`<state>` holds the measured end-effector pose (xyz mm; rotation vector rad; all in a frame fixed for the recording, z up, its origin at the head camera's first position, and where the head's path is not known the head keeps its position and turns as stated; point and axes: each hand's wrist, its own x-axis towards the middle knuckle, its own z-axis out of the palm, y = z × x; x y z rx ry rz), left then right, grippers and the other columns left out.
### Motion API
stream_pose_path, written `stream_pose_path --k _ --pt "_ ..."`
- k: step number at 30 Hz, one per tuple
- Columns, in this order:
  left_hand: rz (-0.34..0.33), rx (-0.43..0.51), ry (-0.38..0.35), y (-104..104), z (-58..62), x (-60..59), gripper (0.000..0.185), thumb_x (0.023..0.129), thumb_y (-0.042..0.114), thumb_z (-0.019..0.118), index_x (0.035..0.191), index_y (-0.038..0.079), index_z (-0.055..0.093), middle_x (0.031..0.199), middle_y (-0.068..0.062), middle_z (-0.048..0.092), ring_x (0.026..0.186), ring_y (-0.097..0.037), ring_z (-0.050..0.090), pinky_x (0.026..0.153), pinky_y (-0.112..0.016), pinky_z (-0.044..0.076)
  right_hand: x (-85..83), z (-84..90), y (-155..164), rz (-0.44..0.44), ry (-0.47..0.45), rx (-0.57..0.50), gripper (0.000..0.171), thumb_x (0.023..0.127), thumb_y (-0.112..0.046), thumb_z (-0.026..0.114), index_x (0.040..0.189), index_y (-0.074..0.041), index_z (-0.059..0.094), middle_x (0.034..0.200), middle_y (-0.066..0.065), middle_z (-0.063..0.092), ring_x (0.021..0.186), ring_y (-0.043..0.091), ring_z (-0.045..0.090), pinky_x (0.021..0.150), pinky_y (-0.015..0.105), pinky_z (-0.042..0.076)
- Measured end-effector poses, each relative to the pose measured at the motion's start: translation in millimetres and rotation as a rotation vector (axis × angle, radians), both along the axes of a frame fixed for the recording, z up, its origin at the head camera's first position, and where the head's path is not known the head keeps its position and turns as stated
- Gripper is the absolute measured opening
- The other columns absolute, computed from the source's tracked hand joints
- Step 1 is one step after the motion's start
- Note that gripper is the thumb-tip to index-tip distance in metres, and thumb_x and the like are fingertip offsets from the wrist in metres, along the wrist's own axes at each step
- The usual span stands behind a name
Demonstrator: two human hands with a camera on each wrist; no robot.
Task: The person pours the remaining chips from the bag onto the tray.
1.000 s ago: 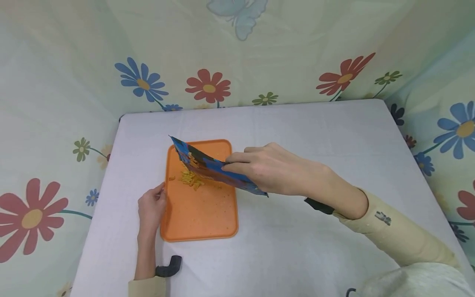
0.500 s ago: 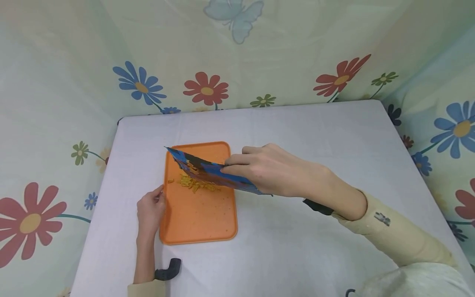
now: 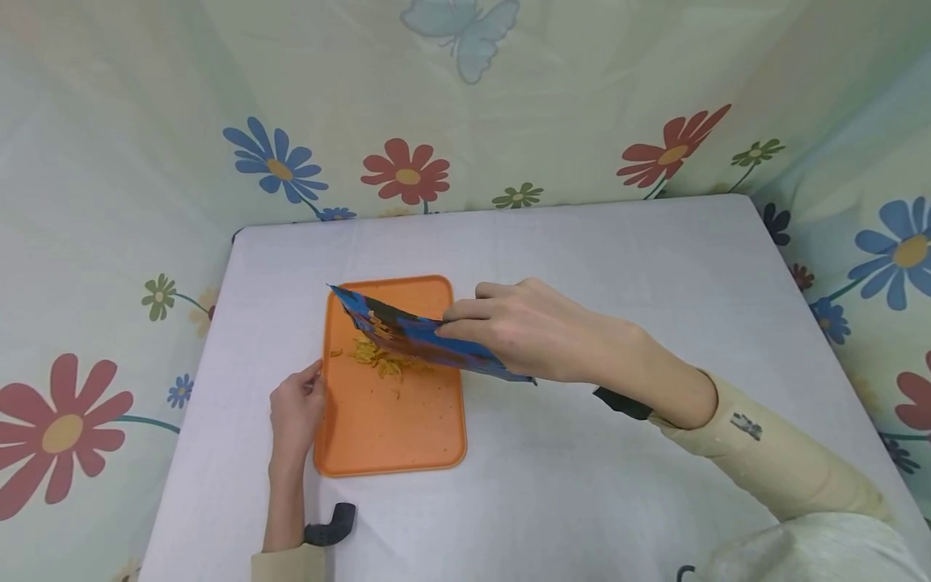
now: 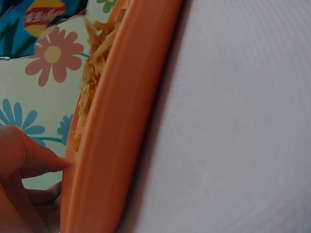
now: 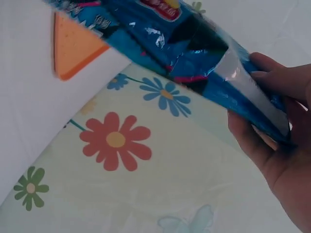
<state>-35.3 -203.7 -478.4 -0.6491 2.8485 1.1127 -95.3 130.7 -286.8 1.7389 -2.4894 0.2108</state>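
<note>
An orange tray lies on the white table, with a small heap of yellow snack sticks at its far end. My right hand pinches a blue snack bag and holds it tilted, mouth down, over the heap. The same bag fills the right wrist view, fingers curled round its lower edge. My left hand holds the tray's left rim; in the left wrist view a finger presses against the orange tray, with snack sticks piled inside.
The white table is walled on three sides by a pale flowered cloth. Black wrist camera mounts sit at both sleeves. Bare table surface stretches right of the tray and toward the near edge.
The bag has barely shifted over the tray. A few more yellow sticks lie on the heap, some scattered a little nearer. The left hand stays on the rim.
</note>
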Motion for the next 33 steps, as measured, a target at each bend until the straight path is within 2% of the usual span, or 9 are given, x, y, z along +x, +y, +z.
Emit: stream_pose_path --k 6,33 --pt "0.0 -0.003 0.014 0.0 -0.6 -0.6 0.037 0.101 0.004 0.055 0.137 -0.002 0.063 0.112 -0.023 0.072 0.076 -0.025 0.064 0.051 -0.021 0.045 -0.3 1.6 0.6 -0.01 0.004 0.0 0.039 0.087 -0.005 0.08 0.125 -0.013 0.074 0.121 0.001 0.073 0.086 0.018 0.063 0.049 0.019 0.041" --pt "-0.006 -0.002 0.011 -2.2 -1.8 0.8 0.037 0.101 0.004 0.055 0.136 -0.001 0.064 0.112 -0.023 0.072 0.076 -0.025 0.063 0.051 -0.021 0.043 -2.2 -0.2 -3.9 -0.008 0.005 -0.025 0.037 0.087 -0.004 0.079 0.123 -0.013 0.075 0.119 0.0 0.073 0.085 0.019 0.063 0.046 0.021 0.038"
